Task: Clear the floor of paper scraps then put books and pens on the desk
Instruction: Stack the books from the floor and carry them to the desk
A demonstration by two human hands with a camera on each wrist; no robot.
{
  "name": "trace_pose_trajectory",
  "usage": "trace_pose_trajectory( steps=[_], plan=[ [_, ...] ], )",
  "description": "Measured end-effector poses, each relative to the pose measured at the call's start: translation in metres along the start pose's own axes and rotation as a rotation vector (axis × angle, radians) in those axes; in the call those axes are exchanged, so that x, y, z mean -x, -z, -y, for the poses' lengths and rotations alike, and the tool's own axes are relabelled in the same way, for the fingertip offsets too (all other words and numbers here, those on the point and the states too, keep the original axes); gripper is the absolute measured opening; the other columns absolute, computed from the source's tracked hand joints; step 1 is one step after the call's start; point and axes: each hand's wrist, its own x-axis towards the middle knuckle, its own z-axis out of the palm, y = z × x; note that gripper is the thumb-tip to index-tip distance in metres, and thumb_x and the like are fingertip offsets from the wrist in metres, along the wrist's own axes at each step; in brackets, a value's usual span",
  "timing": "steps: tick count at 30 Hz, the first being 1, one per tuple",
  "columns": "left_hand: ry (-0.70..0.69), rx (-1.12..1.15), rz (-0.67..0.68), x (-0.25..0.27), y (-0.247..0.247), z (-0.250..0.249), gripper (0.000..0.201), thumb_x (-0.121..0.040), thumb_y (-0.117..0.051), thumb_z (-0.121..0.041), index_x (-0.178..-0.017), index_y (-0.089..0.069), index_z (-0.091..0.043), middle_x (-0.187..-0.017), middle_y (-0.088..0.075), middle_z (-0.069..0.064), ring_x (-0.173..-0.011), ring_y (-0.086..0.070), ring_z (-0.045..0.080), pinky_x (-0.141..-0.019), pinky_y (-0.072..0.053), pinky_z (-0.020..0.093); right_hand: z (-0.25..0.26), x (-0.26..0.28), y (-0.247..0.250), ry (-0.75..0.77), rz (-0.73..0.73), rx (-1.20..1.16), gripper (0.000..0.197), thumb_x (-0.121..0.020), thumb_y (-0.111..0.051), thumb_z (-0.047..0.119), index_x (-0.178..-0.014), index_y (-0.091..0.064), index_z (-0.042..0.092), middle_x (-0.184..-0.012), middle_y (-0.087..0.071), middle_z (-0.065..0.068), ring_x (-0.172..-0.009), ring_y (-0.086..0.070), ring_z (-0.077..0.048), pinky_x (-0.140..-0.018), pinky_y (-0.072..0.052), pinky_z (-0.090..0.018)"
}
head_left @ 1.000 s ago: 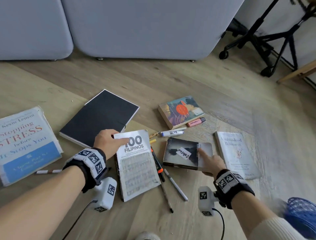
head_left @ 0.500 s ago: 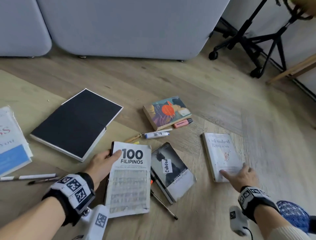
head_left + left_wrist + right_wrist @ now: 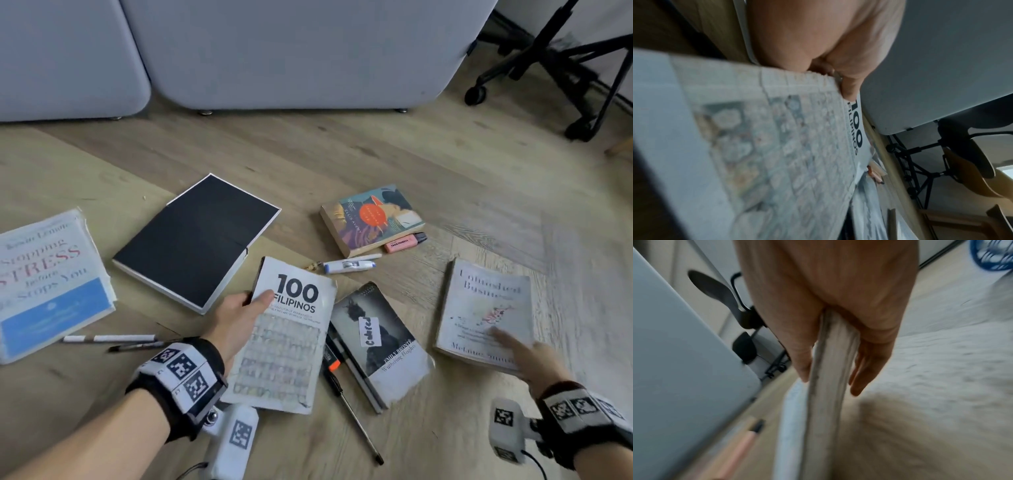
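Several books lie on the wooden floor. My left hand [image 3: 253, 301] grips the left edge of the white "100 Filipinos" book [image 3: 287, 342], thumb on the cover; the left wrist view shows that book [image 3: 777, 146] pinched by the left hand [image 3: 838, 73]. My right hand [image 3: 527, 356] holds the near edge of the white "Unfinished Business" book [image 3: 486, 305]; in the right wrist view the book's edge [image 3: 828, 402] sits between thumb and fingers of the right hand [image 3: 830, 385]. A dark "Wuthering Heights" book [image 3: 376, 346] lies between them, over an orange-tipped marker [image 3: 330, 356] and a black pen [image 3: 356, 425].
A black notebook [image 3: 195, 240], a "Stopping Stress" book [image 3: 48, 281] and a colourful paperback [image 3: 371, 219] lie farther out. A white marker [image 3: 349, 265], a pink highlighter [image 3: 404, 242] and two pens [image 3: 109, 339] are loose. Grey sofa [image 3: 291, 51] behind, black chair base [image 3: 548, 68] at back right.
My right hand left the dark book, moved right and took hold of the white "Unfinished Business" book. My left hand closed on the "100 Filipinos" book's edge.
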Motion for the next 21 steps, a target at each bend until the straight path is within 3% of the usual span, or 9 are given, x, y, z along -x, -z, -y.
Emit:
trace_pose_trajectory(
  steps=[3,8,13,15,17,18,19,20,21],
  plan=[
    [-0.03,0.042,-0.068,-0.004,0.004,-0.005,0.031,-0.089,-0.062,-0.041,-0.096,-0.073,-0.013,-0.091,-0.076,0.003,-0.089,-0.072,0.026,-0.089,-0.055,0.048,0.036,0.024,-0.001,0.214,-0.048,-0.137,0.022,-0.084,-0.07,0.034,-0.09,-0.063,0.014,-0.094,-0.07,-0.019,-0.079,-0.067,-0.032,-0.072,-0.054,-0.041],
    [-0.032,0.224,-0.063,0.001,0.003,-0.023,0.041,-0.09,-0.059,-0.048,-0.103,-0.074,-0.012,-0.099,-0.075,0.007,-0.094,-0.071,0.028,-0.09,-0.054,0.05,0.105,0.095,-0.032,0.632,-0.038,-0.063,0.028,-0.09,-0.059,0.047,-0.095,-0.06,0.019,-0.089,-0.069,-0.002,-0.082,-0.066,-0.025,-0.066,-0.055,-0.041],
    [0.047,0.306,0.066,0.011,-0.002,-0.034,0.063,-0.083,-0.045,-0.073,-0.113,-0.07,-0.024,-0.107,-0.074,0.005,-0.101,-0.069,0.026,-0.097,-0.049,0.049,0.142,0.192,-0.116,0.893,0.355,-0.028,0.026,-0.098,-0.041,0.041,-0.086,-0.051,0.021,-0.068,-0.063,0.012,-0.06,-0.057,-0.005,-0.059,-0.048,-0.028],
    [0.112,0.344,0.174,0.018,0.004,-0.038,0.074,-0.077,-0.044,-0.081,-0.117,-0.068,-0.024,-0.113,-0.071,0.01,-0.107,-0.067,0.029,-0.1,-0.048,0.048,0.147,0.224,-0.139,0.971,0.438,-0.033,0.039,-0.101,-0.033,0.043,-0.082,-0.046,0.013,-0.067,-0.049,-0.001,-0.061,-0.048,-0.015,-0.063,-0.043,-0.038],
    [0.102,0.267,0.121,0.022,0.023,-0.045,0.089,-0.06,-0.054,-0.089,-0.113,-0.071,-0.02,-0.111,-0.072,0.01,-0.103,-0.068,0.03,-0.097,-0.049,0.046,0.153,0.234,-0.149,0.979,0.516,-0.105,0.048,-0.101,-0.027,0.047,-0.089,-0.049,0.007,-0.073,-0.038,-0.009,-0.065,-0.045,-0.013,-0.072,-0.041,-0.042],
    [0.059,0.205,0.032,0.023,0.036,-0.053,0.09,-0.055,-0.058,-0.089,-0.109,-0.072,-0.019,-0.106,-0.073,0.007,-0.098,-0.07,0.027,-0.094,-0.051,0.044,0.158,0.235,-0.151,0.926,0.595,-0.134,0.057,-0.099,-0.026,0.053,-0.104,-0.052,0.002,-0.1,-0.05,-0.02,-0.096,-0.059,-0.012,-0.08,-0.041,-0.036],
    [-0.015,0.162,-0.061,0.025,0.05,-0.065,0.083,-0.057,-0.06,-0.087,-0.103,-0.073,-0.02,-0.099,-0.075,0.003,-0.092,-0.072,0.023,-0.091,-0.052,0.041,0.166,0.237,-0.152,0.858,0.697,-0.132,0.066,-0.094,-0.027,0.062,-0.12,-0.051,0.006,-0.127,-0.024,-0.007,-0.119,-0.032,-0.01,-0.096,-0.034,-0.04],
    [-0.103,0.113,-0.131,0.031,0.064,-0.081,0.072,-0.063,-0.059,-0.084,-0.097,-0.073,-0.022,-0.093,-0.076,-0.003,-0.088,-0.072,0.019,-0.088,-0.053,0.037,0.176,0.239,-0.156,0.785,0.804,-0.113,0.073,-0.088,-0.032,0.073,-0.13,-0.05,0.016,-0.124,-0.053,-0.011,-0.12,-0.053,-0.006,-0.104,-0.04,-0.017],
    [-0.191,0.044,-0.166,0.038,0.077,-0.099,0.064,-0.069,-0.056,-0.081,-0.094,-0.073,-0.025,-0.089,-0.075,-0.007,-0.086,-0.071,0.016,-0.086,-0.053,0.036,0.186,0.244,-0.162,0.763,0.877,-0.114,0.071,-0.082,-0.042,0.077,-0.128,-0.052,0.023,-0.121,-0.062,0.002,-0.112,-0.06,-0.005,-0.086,-0.048,-0.023]
  ],
)
